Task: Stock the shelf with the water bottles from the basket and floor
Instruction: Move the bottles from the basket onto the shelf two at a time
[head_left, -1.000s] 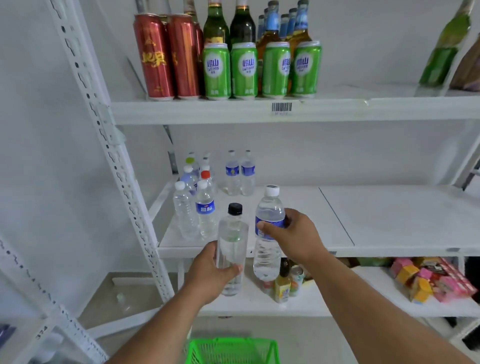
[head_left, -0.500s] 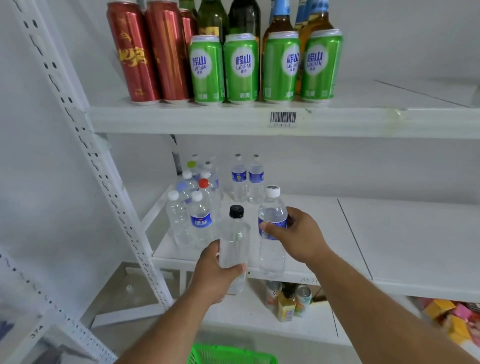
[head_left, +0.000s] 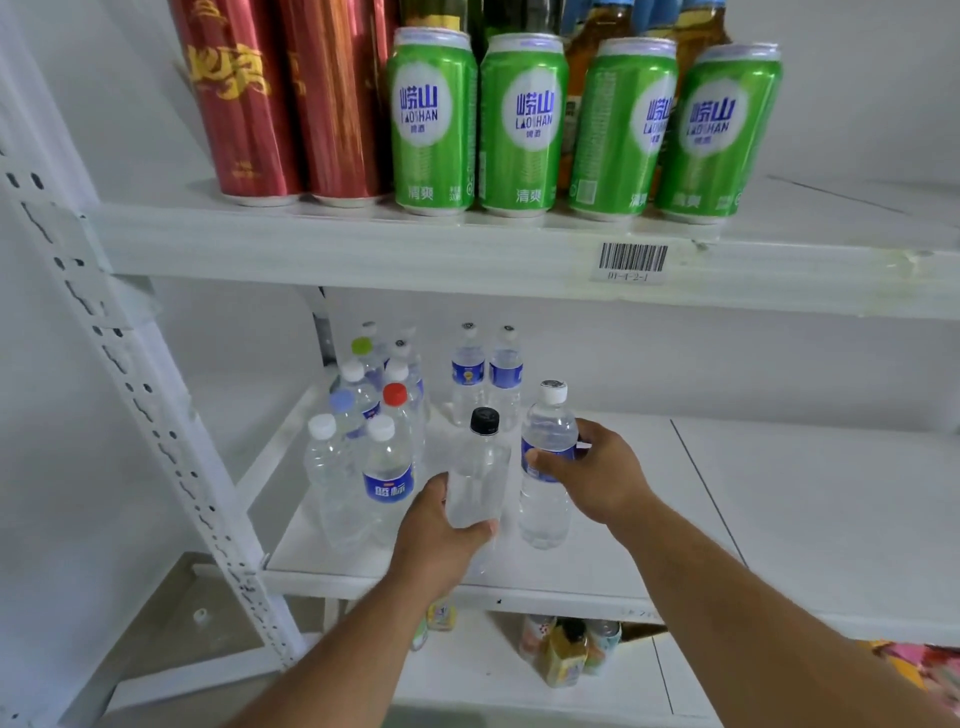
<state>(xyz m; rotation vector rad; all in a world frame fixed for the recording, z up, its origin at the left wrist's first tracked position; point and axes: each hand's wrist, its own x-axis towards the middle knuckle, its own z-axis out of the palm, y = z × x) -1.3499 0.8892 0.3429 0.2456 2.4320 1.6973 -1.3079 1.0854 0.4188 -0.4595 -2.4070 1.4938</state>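
Observation:
My left hand (head_left: 439, 535) grips a clear, label-free water bottle with a black cap (head_left: 480, 467) over the front of the middle shelf (head_left: 701, 519). My right hand (head_left: 597, 478) holds a blue-labelled water bottle with a white cap (head_left: 545, 499) just to its right, upright, its base at or just above the shelf board. Several water bottles (head_left: 384, 467) stand in a cluster on the shelf's left part, with two more blue-labelled ones (head_left: 485, 374) behind. The basket and the floor bottles are out of view.
The upper shelf (head_left: 519, 249) carries green cans (head_left: 524, 124), tall red cans (head_left: 291, 98) and glass bottles close above the hands. A perforated white upright (head_left: 130, 395) slants at the left. Small drinks (head_left: 566, 649) sit on the lower shelf. The middle shelf's right part is bare board.
Both hands have carried their bottles up and forward from in front of the shelf edge to over the middle shelf. The view has moved closer, and the green basket has dropped out of sight.

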